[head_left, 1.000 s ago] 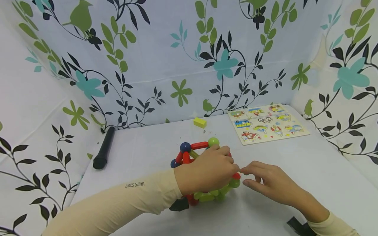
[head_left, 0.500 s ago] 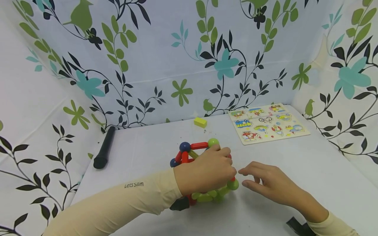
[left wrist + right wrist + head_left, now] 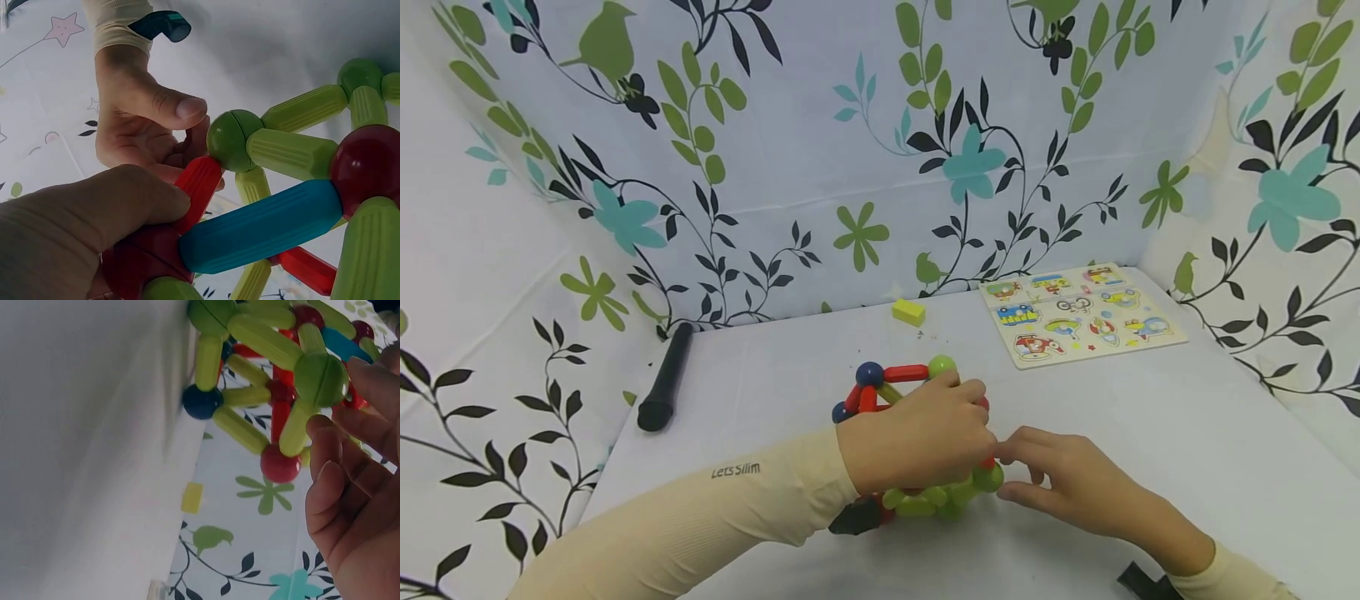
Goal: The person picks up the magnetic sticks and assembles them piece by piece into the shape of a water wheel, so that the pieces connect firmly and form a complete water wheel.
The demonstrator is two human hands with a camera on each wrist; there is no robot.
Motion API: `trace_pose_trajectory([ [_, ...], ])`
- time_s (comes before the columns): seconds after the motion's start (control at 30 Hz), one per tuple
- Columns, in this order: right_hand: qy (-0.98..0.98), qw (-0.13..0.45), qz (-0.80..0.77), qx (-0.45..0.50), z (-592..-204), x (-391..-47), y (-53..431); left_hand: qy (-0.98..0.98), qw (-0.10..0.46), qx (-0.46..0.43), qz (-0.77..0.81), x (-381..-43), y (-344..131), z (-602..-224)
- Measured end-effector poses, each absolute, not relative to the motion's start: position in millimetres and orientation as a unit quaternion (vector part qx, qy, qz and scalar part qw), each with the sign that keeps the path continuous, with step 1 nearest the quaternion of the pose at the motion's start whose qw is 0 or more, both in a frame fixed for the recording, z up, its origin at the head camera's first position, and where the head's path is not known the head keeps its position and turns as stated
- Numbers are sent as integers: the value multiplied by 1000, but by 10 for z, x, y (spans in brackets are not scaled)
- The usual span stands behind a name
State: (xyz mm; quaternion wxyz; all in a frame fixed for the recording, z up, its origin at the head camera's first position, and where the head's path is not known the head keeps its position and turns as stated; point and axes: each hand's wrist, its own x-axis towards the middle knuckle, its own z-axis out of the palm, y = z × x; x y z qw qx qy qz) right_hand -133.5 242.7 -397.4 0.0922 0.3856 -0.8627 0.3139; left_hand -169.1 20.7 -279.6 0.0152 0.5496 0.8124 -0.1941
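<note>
A toy frame of magnetic rods and balls stands on the table, partly covered by my left hand. In the left wrist view, the left thumb lies on a short red rod beside a dark red ball, gripping the frame at that corner. Its other fingers are mostly hidden. My right hand is at the frame's right side, fingers loosely bent next to a green ball. Whether its fingertips touch the rod or ball is hard to tell. A teal rod runs across the near side.
A black microphone lies at the table's left edge. Toward the back are a small yellow block and a wooden picture puzzle board. Patterned cloth hangs behind the white table.
My right hand has moved slightly left and down, closer to the green ball. The left hand stays on the frame, whose lower right corner has shifted a little left and down.
</note>
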Motion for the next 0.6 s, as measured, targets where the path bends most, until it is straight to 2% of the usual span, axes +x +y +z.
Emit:
trace_pose_trajectory([
  [0.6,-872,89,309,370,-4043,-1338,2295,804,29,557,-207,-1696,195,-2772],
])
